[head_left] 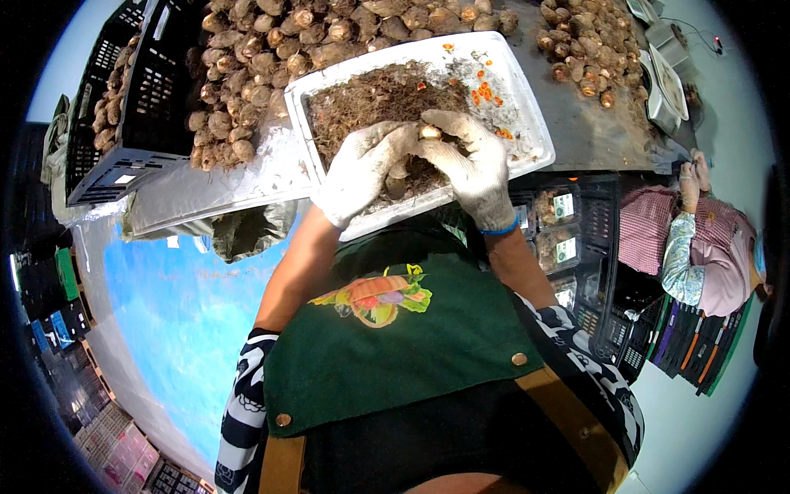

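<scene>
My left hand (368,170) and my right hand (471,165), both in dirty white gloves, meet above a white plastic tray (539,136). Between their fingers is a small brown taro (429,132), its pale end showing; most of it is hidden by the gloves. Just under my left hand shows another brown lump (397,186), and I cannot tell whether it is held or lies in the tray. Loose root fibres and dirt (366,97) fill much of the tray. Small orange pieces (485,92) are scattered along its right side.
A big heap of taros (271,49) covers the metal table behind the tray. More taros (580,49) lie at the far right, beside scales (666,86). A black crate (156,90) stands left. Packed trays (557,226) sit in a crate at right, near another person (699,235).
</scene>
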{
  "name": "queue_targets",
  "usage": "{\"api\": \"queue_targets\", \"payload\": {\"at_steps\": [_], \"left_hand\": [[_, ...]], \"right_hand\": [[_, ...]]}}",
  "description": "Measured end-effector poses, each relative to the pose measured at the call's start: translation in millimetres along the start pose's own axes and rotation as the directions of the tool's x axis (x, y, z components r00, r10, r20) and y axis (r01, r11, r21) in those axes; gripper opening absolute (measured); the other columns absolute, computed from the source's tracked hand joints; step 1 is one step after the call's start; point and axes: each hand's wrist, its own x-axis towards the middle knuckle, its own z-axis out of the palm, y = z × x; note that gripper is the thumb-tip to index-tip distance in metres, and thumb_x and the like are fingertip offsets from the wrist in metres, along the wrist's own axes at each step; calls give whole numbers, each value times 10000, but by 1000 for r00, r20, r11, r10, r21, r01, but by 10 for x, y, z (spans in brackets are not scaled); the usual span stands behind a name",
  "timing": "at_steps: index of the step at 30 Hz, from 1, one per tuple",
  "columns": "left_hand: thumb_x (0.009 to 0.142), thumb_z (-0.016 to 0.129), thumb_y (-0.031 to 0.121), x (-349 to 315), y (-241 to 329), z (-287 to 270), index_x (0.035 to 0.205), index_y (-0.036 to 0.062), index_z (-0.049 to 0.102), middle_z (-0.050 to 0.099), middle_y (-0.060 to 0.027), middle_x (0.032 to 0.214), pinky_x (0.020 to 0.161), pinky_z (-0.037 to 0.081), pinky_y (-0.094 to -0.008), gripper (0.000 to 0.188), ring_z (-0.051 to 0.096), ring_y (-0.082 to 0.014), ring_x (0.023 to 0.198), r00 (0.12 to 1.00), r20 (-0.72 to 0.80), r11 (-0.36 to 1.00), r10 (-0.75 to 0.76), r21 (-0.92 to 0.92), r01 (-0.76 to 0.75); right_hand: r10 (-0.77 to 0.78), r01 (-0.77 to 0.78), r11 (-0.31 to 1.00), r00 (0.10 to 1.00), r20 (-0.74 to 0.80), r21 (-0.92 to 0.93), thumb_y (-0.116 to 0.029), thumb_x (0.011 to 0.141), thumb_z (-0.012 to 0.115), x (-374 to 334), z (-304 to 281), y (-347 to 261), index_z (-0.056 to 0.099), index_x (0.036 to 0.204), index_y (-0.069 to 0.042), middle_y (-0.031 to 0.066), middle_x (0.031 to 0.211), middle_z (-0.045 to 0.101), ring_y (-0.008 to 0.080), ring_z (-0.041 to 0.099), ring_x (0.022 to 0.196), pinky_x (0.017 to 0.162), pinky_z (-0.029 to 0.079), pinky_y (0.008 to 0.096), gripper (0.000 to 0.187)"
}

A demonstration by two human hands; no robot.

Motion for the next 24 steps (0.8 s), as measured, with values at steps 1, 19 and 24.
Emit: {"api": "queue_targets", "payload": {"at_steps": [1,19,24], "left_hand": [[963,538,206,-12,6,0,1166,-31,608,630,-19,886,661,456,-228,320,541,-80,703,1000,-7,1000,-20,-9,20],[912,581,223,206,-64,191,1013,10,653,676,-140,875,762,497,-343,246,644,-222,818,960,-187,909,210,400,-121],[912,583,183,253,-238,173,1042,4,644,667,-116,851,777,488,-309,230,614,-187,800,960,-275,981,59,194,-5]], "right_hand": [[83,-82,991,997,-3,105,-121,837,695,-5,-6,17,646,1100,32,131,1035,687,240,666,925,886,508,318,309],[213,-207,867,976,40,453,-138,1010,436,9,-97,343,548,1239,68,114,1128,629,113,597,838,722,498,256,327],[179,-116,892,978,-105,436,-111,940,546,23,-196,239,597,1158,78,129,1129,649,168,614,1019,862,496,260,293]]}}
